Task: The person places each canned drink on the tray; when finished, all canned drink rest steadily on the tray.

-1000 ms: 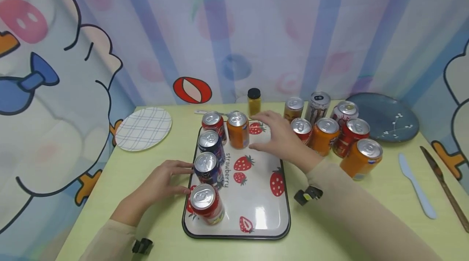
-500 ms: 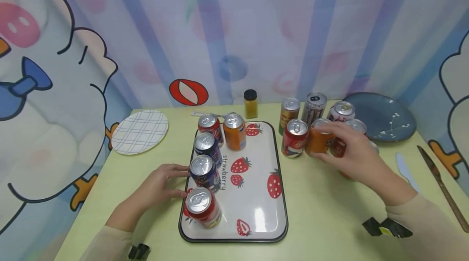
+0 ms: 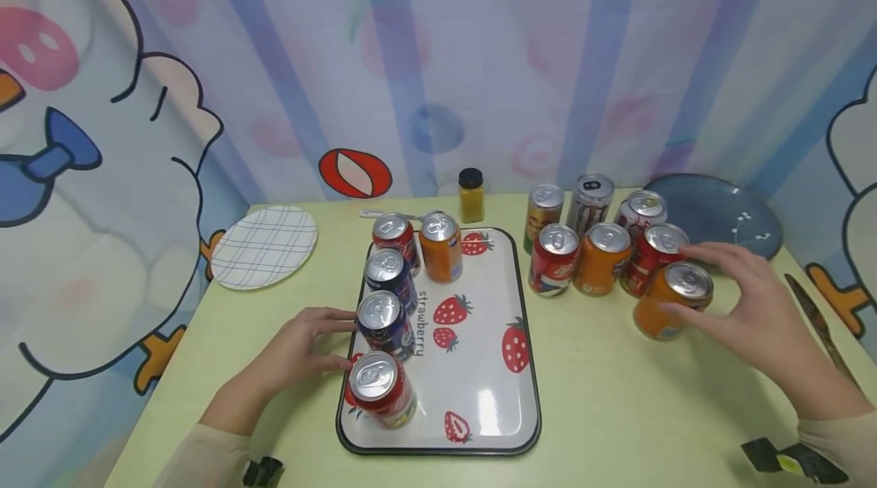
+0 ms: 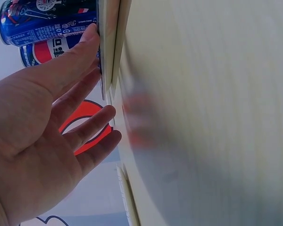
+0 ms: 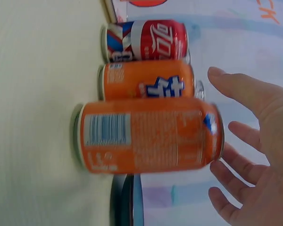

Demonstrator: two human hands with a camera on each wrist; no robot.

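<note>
My right hand (image 3: pixel 760 313) is spread around the front-right orange soda can (image 3: pixel 658 313), thumb and fingers parted. In the right wrist view, a gap shows between the fingers and this upright can (image 5: pixel 151 134). My left hand (image 3: pixel 294 347) rests at the left edge of the strawberry-print tray (image 3: pixel 479 404), its fingertips by the rim and holding nothing. Along the tray's left side stand a red can (image 3: pixel 393 406), two dark blue cans and another red can (image 3: pixel 404 244). An orange can (image 3: pixel 444 256) stands beside the rear red one.
Several more cans group right of the tray, including a red can (image 3: pixel 551 271) and an orange can (image 3: pixel 596 267). Behind them lies a dark blue plate (image 3: pixel 747 225). A checked plate (image 3: pixel 263 248) is at left, a yellow jar (image 3: pixel 471 202) at back, and a brown-handled knife (image 3: pixel 815 317) at right.
My right hand has left the orange can at the tray's back and moved right, past the grouped cans, to the front-right orange can. My left hand has stayed at the tray edge.
</note>
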